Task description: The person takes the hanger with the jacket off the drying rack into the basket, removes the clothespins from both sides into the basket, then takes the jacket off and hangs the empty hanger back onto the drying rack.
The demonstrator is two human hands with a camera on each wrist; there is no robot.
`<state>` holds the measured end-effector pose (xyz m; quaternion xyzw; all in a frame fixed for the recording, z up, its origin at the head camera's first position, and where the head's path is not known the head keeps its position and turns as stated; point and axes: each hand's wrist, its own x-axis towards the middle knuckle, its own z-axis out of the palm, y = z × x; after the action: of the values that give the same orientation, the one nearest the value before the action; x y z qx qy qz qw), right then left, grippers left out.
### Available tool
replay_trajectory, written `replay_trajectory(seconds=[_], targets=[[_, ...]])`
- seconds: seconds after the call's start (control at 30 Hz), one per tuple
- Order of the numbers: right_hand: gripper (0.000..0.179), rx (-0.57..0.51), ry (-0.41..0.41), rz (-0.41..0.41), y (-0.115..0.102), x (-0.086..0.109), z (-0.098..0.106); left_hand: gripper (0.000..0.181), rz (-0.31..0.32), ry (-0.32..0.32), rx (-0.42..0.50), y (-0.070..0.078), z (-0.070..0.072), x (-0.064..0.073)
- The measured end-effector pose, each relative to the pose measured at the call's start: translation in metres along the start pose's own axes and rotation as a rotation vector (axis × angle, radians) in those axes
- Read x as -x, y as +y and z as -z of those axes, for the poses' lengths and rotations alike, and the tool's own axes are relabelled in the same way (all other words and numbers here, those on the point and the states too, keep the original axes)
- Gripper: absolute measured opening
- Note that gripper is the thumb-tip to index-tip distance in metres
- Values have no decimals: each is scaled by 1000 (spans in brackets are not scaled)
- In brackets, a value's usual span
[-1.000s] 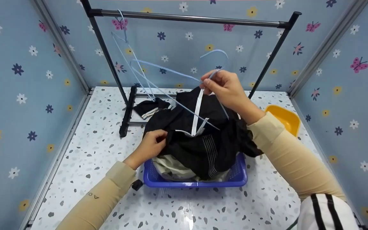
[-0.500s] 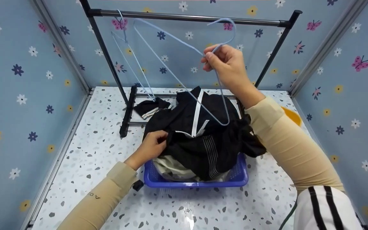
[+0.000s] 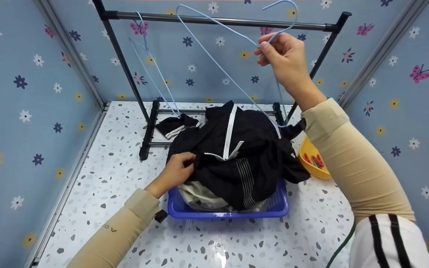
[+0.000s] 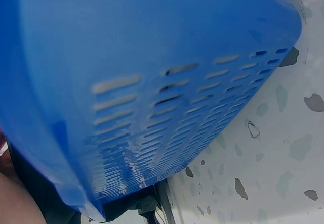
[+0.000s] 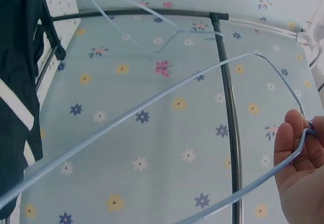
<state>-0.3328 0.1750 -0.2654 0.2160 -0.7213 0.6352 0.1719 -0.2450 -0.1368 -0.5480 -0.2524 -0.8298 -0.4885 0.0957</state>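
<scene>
My right hand (image 3: 287, 61) pinches a light blue wire hanger (image 3: 220, 67) just below its hook, with the hook level with the rack's bar in the head view. The right wrist view shows the fingers curled at the hanger's neck, its wire (image 5: 136, 107) stretching left. A black garment with a white zip and trim (image 3: 251, 126) lies heaped over the blue plastic basket (image 3: 229, 214). At the garment's left edge, my left hand (image 3: 177, 169) grips the black cloth. The basket's slotted side (image 4: 152, 37) fills most of the left wrist view.
A black clothes rack (image 3: 214, 20) stands behind the basket, a second blue wire hanger (image 3: 155, 63) hanging at its left. Beige cloth (image 3: 199, 195) shows beneath the garment. A yellow tub (image 3: 320, 174) holding red clothespins (image 3: 314, 160) sits right, partly behind my right sleeve.
My right hand has lifted the hanger up and to the right, off the garment towards the bar. The left hand stays on the cloth. More of the yellow tub shows.
</scene>
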Motion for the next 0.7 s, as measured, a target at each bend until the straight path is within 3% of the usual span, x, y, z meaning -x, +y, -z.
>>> replay_trajectory(seconds=[0.13,0.23,0.47,0.7], targets=[[14,90,5,-1,7,-2,13,12,-24,17,8,-2,-1,0],[12,128,24,-35,13,-3,23,12,-9,6,19,7,1,0],[8,129,94,-120,31,-8,43,14,-18,24,9,-2,-3,0],[7,151,167,-186,48,-10,64,13,56,-28,21,16,4,-1]])
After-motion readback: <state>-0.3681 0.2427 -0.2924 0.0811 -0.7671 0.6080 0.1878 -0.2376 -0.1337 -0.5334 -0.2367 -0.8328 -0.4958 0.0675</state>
